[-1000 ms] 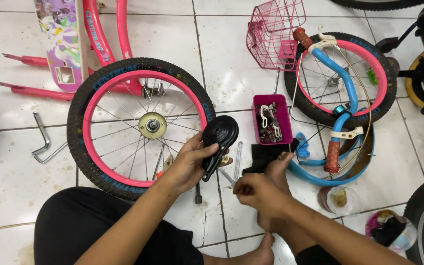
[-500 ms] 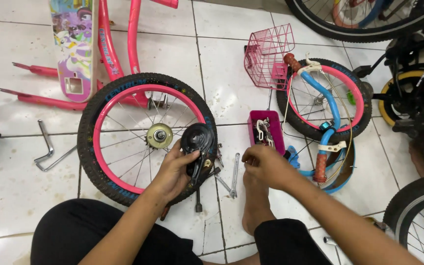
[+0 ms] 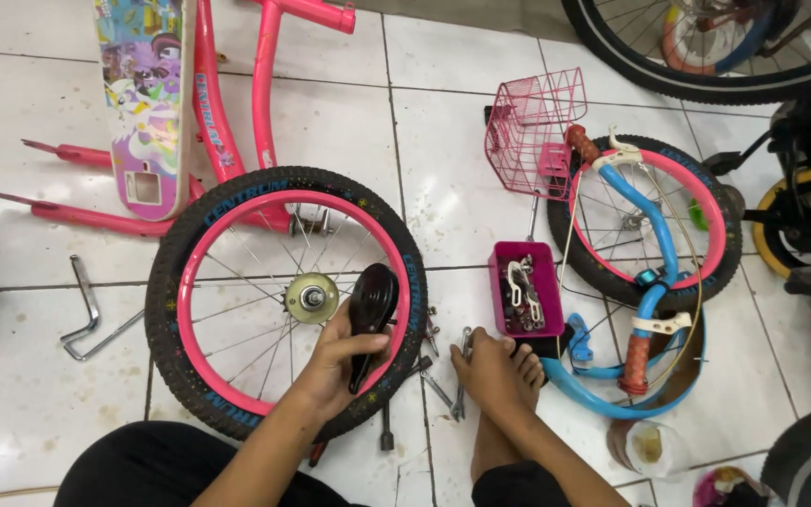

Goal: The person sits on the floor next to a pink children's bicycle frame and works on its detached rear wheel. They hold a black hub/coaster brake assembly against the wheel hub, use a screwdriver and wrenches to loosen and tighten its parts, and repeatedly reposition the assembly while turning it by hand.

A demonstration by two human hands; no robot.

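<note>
My left hand [image 3: 335, 361] is shut on a black bicycle saddle [image 3: 373, 296], held upright over the spokes of a black-tyred wheel with a pink rim [image 3: 166, 310]. The wheel lies flat on the tiles with its silver hub [image 3: 312, 299] just left of the saddle. My right hand [image 3: 490, 371] rests low over my bare foot, its fingers touching flat wrenches [image 3: 462, 352] on the floor. Whether it grips one is unclear. A magenta parts box [image 3: 523, 286] with metal fittings stands just beyond that hand.
A pink bike frame [image 3: 208, 103] lies at the top left and a bent hex wrench [image 3: 82, 300] at the left. On the right are a pink wire basket [image 3: 532, 131], a second small wheel [image 3: 720, 216] under blue handlebars [image 3: 654, 235], and other bicycles [image 3: 706, 84].
My left hand carried the saddle left onto the wheel and stood it upright. My right hand left the parts box and dropped to the wrenches by my foot. The view shifted down.
</note>
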